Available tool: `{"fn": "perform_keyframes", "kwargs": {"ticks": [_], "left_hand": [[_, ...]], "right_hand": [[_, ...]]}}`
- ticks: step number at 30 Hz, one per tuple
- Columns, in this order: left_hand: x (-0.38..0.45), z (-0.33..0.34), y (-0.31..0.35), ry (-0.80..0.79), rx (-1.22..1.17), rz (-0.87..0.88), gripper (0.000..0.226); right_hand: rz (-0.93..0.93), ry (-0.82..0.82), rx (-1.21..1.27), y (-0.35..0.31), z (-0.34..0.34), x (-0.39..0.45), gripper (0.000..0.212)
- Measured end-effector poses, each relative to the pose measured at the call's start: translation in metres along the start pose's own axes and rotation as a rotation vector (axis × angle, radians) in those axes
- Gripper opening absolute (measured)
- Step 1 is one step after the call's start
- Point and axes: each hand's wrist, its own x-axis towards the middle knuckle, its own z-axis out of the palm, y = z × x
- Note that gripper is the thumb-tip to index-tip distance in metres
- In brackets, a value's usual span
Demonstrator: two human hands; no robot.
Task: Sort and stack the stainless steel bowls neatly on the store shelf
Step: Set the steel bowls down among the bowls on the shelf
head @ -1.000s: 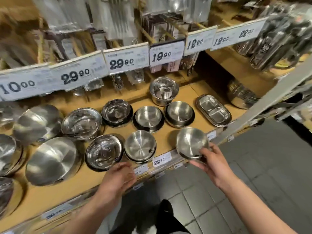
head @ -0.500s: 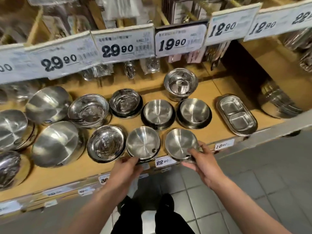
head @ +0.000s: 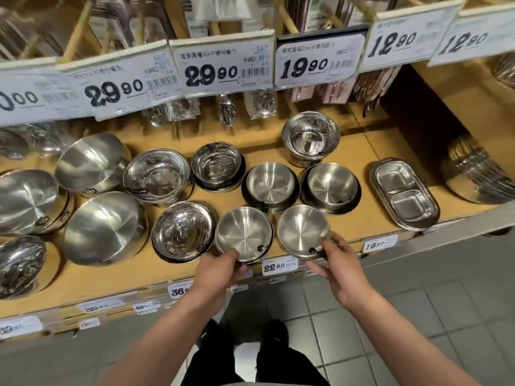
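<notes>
Bowls of stainless steel fill the store shelf (head: 83, 277), and I describe them from my hands outward. Nearest, my right hand (head: 338, 270) grips the near rim of a small brushed bowl (head: 302, 231), thumb on the inside edge and fingers curled underneath. A second ago I held this bowl off to the right, clear of the row; it now sits just beside the neighbouring brushed bowl (head: 243, 232), rims nearly touching, at the front edge of the shelf above the 22.90 price tag (head: 278, 266). My left hand (head: 217, 271), which a second ago hung free below the shelf edge, now pinches the near rim of that neighbouring bowl. I judge the right-hand bowl is being brought to its matching size, so nesting it into or aligning it with its neighbour is the likely step in hand. To the left stands a polished bowl (head: 182, 231), then larger bowls (head: 104, 228). Behind, two black-based bowls (head: 270, 185) and a tall polished stack (head: 310, 137) stand apart. At far right lies a divided tray (head: 404, 195). Farthest, hanging price cards (head: 220, 65) front packaged cutlery.
</notes>
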Motion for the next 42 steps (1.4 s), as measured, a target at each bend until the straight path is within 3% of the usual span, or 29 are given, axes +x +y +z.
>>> {"fn": "perform_keyframes", "kwargs": {"ticks": [4,9,16,25,36,42], "left_hand": [[0.002,0.000,0.004,-0.003,0.016,-0.047,0.013],[-0.001,0.002,0.010,-0.005,0.022,-0.046,0.022],[-0.011,0.004,0.019,-0.009,0.009,-0.035,0.012],[-0.016,0.007,0.021,-0.012,-0.028,-0.021,0.018],[-0.025,0.006,0.018,0.056,0.018,0.157,0.023],[-0.036,0.012,0.023,-0.012,-0.004,0.225,0.021]], "right_hand": [[0.026,-0.001,-0.018,0.000,-0.007,0.003,0.042],[0.028,-0.049,-0.044,-0.002,-0.008,0.006,0.025],[0.037,-0.001,0.008,0.002,-0.005,0.005,0.013],[0.056,-0.003,-0.007,0.000,-0.002,0.005,0.019],[0.091,-0.038,-0.035,-0.007,-0.004,0.004,0.014],[0.110,-0.089,-0.065,-0.015,-0.013,-0.001,0.029]]}}
